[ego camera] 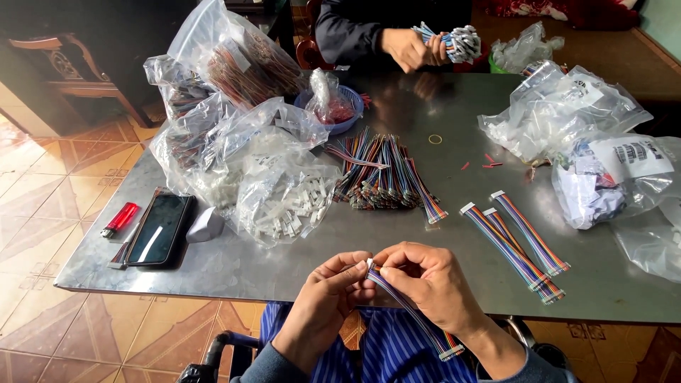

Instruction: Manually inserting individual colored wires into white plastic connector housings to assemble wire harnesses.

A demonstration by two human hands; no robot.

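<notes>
**Rainbow cable pinched at my edge of the surface**

Striped in many colours, the flat ribbon cable runs from my fingertips down toward my lap, its white plug end hanging free near my right wrist. My left hand is closed narrowly on the upper end, thumb and forefinger steadying it, while my right hand wraps over the same end from the other side, so the cable stays taut between them. Three finished-looking cables lie side by side to my right, well apart from the bigger heap of cables in the middle of the grey metal surface. A phone and red lighter sit off left. Across from me, another person's hands grip a bundle.
</notes>
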